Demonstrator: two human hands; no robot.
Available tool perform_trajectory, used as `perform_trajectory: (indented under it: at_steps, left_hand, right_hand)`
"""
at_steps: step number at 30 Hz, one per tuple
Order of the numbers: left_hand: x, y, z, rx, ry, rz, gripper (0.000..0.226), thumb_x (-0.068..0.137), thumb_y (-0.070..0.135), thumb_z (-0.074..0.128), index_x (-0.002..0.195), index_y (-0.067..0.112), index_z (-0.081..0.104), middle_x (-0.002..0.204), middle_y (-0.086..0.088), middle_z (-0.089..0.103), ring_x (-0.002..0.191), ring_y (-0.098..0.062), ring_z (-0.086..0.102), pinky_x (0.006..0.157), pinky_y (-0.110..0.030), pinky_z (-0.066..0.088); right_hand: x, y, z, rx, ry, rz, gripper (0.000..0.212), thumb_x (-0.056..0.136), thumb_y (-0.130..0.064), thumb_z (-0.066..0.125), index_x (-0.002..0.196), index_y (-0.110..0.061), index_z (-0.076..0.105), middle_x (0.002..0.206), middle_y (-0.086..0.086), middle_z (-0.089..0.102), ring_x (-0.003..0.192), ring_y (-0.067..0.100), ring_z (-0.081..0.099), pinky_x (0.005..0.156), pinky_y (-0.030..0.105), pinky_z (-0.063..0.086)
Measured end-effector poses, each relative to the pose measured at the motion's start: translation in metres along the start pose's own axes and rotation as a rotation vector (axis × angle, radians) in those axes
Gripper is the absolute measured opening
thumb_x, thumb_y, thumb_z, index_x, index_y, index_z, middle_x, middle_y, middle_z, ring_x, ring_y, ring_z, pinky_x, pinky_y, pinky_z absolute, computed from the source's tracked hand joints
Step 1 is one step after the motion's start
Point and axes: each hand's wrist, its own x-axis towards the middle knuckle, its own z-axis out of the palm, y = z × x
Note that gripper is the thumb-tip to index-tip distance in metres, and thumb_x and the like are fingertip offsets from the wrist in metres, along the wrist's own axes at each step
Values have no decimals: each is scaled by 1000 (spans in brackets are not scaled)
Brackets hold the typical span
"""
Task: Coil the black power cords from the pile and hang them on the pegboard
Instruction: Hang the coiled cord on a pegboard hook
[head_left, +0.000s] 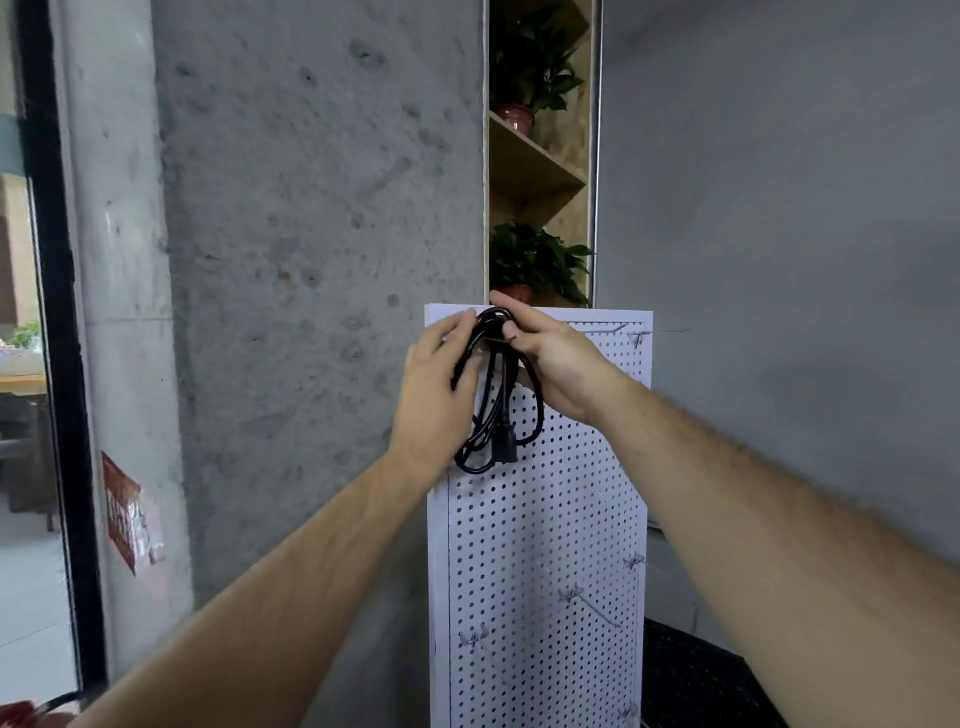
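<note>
Holding coiled black power cord (500, 415) up at top-left of white pegboard (545, 519) w/ both hands. L hand (441, 374) grips coil's left side, R hand (558, 364) pinches coil top btwn thumb & index. Loops + plug (506, 448) hang against board

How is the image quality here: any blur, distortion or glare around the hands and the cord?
Head view: soft, even light, no glare; wide-angle distortion bends the black frame at the left edge and stretches the forearms; left hand, right hand, coiled black cord and pegboard holes are fairly sharp; edges look softer.
</note>
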Motion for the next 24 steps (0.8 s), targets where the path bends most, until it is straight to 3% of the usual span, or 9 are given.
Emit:
perform_trajectory:
  at_steps: [3,5,7,8,13,17,21,24]
  left_hand:
    - [-20,0,14,77,-41,25,54,107,13,45,159,16,28,165,-1,28,143,-2,23,119,-11,13]
    - [-27,2,19,125,-56,37,57,108,13,41,161,12,19,169,-3,16,140,0,15,116,-7,4]
    - [-29,4,21,178,-58,57,58,109,20,37,162,8,15,170,-6,13,146,-8,15,119,-13,4]
    - [-30,5,21,221,-55,59,59,108,26,33,162,8,14,170,-7,14,150,-15,18,123,-20,8]
    - [-46,18,18,371,-53,4,68,106,43,35,162,12,12,170,-4,11,155,-22,14,121,-39,17]
    - [-66,31,12,467,-46,45,69,102,42,47,160,11,25,169,-7,17,153,-22,15,122,-46,14]
    - [-105,56,14,519,-23,237,56,98,30,59,149,8,47,154,-12,43,145,-25,31,120,-43,17]
    - [-148,78,32,435,-111,256,49,99,23,60,144,5,52,148,-13,51,138,-26,36,116,-44,25]
  right_hand:
    - [-5,14,3,-60,67,-46,42,110,-16,40,139,-39,58,139,-4,63,128,13,59,111,34,46]
    - [-15,16,7,-204,112,-99,43,111,-19,38,144,-41,52,146,-9,56,129,5,53,108,22,45]
    - [-26,15,9,-333,141,-145,44,111,-19,35,151,-37,43,150,-11,50,128,-1,46,98,5,38]
    - [-30,17,9,-391,150,-163,45,111,-19,35,154,-34,39,152,-10,47,130,-2,43,99,5,34]
    - [-59,29,0,-780,169,-238,52,110,-29,36,161,-23,23,165,-6,28,151,8,23,116,18,14]
    - [-90,39,-13,-1015,253,-322,51,109,-33,40,157,-17,33,159,-1,37,145,14,34,120,31,27]
    - [-137,51,-25,-1209,224,-381,46,108,-31,40,151,-17,43,144,2,52,130,20,49,107,41,44]
    - [-187,68,-41,-1329,222,-367,43,106,-26,43,147,-16,48,136,4,58,122,23,54,97,43,48]
